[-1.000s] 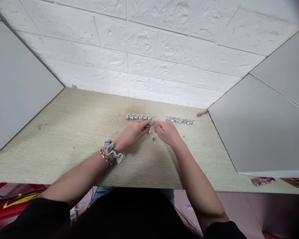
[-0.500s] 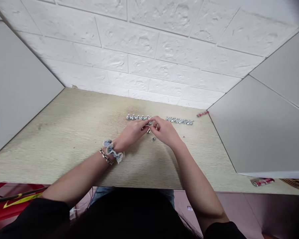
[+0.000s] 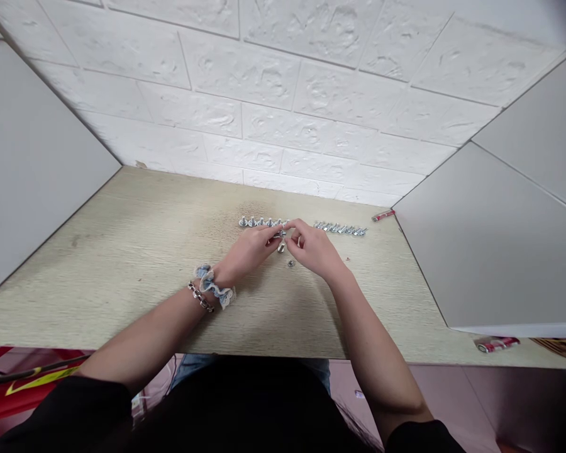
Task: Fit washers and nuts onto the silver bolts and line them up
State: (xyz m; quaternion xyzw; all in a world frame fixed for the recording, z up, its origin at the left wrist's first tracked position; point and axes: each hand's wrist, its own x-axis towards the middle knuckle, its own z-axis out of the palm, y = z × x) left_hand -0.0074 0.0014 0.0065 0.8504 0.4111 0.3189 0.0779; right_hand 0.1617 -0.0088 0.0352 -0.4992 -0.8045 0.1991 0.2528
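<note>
My left hand (image 3: 249, 250) is closed on a small silver bolt (image 3: 282, 233), pinched at the fingertips and partly hidden. Curled in from the other side, my right hand (image 3: 315, 250) has its thumb and forefinger at the bolt's end; its forefinger meets the left fingertips. Just behind the hands, several silver bolts (image 3: 252, 222) stand upright in a row, the right end of it covered by my fingers. One loose bolt-like metal piece (image 3: 281, 248) is on the table below the fingertips. Nearer to me lies a small round metal piece (image 3: 291, 263), perhaps a nut.
To the right, several silver screws or bolts (image 3: 340, 229) lie side by side in a row. A red battery-like cylinder (image 3: 383, 216) is by the right panel (image 3: 509, 239); another red one (image 3: 498, 345) lies near the front edge. A white brick-pattern wall (image 3: 287, 132) closes the back of the pale wooden table (image 3: 170, 207).
Both hands stay in place over the table. The fingertips have shifted very slightly around the bolt; the rows and loose pieces have not moved.
</note>
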